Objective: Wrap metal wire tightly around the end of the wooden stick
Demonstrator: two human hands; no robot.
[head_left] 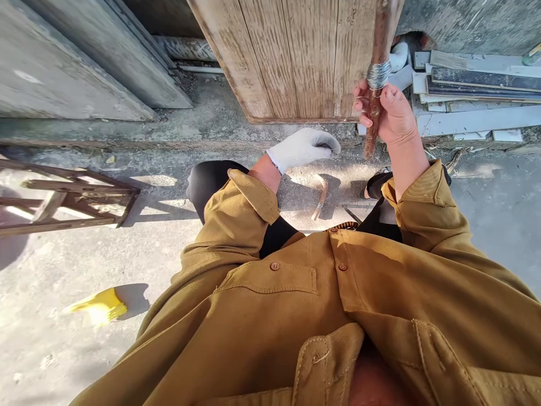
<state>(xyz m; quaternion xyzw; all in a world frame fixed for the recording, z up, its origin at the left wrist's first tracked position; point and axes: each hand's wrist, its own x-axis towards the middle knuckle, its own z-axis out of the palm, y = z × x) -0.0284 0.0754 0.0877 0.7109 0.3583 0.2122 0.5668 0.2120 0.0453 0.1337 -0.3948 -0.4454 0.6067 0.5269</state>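
Note:
My right hand (395, 115), bare, grips a brown wooden stick (382, 34) near its lower end, fingers on one side and thumb on the other. Just above the fingers, several turns of silvery wire (379, 75) are wound around the stick. My left hand (305, 148) wears a white knit glove and hovers to the left of the stick, apart from it. Its fingers are curled together, and whatever may be in them is hidden. Below, between my legs, a short bent piece of wood (320, 195) lies on the ground.
A wooden plank panel (291, 62) stands ahead, behind the stick. Stacked boards (477, 93) lie at the right beside a white pipe (398, 56). On the left are a wooden frame (76, 192) and grey panels (101, 56). A yellow object (101, 305) rests on the concrete floor.

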